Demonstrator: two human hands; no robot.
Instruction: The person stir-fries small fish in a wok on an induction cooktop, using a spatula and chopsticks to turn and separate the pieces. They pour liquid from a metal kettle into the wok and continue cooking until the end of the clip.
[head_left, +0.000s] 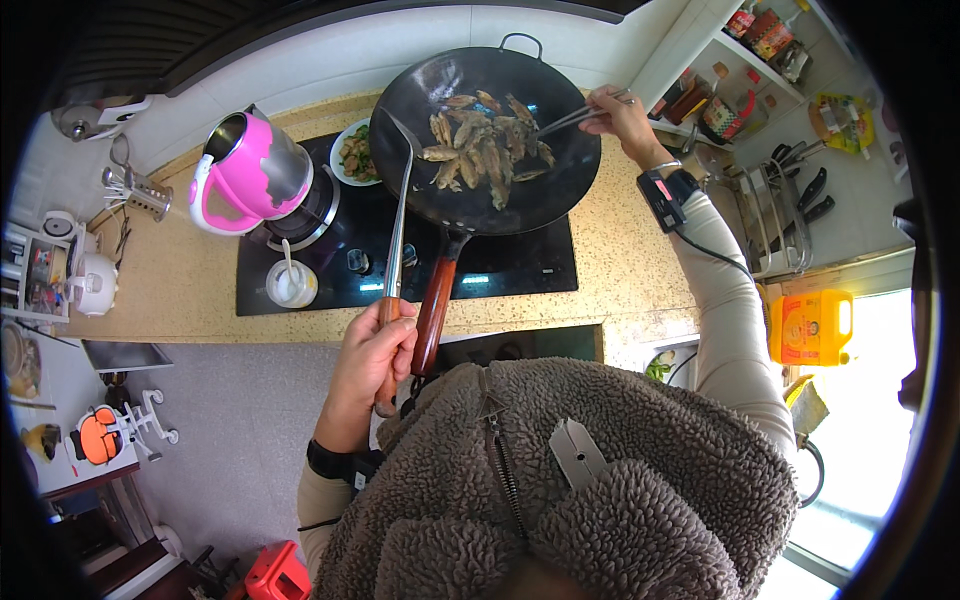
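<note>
My left hand (373, 352) grips the wooden end of a long metal wok spatula (400, 232). Its blade rests over the left side of a large black wok (555, 187) on the stove. In my right hand (619, 120) is a pair of metal chopsticks (574, 118), whose tips reach in among small browned fish (487, 146). The fish lie heaped in the middle of the wok, with a few spread around the pile. The wok's reddish wooden handle (435, 315) points toward me, just right of my left hand.
A pink electric kettle (259, 172) stands over the left burner. Behind it is a plate of cooked food (358, 154), partly covered by the wok. A jar with a spoon (291, 285) sits at the cooktop's front left. To the right are a knife rack (795, 195) and a yellow oil jug (814, 328).
</note>
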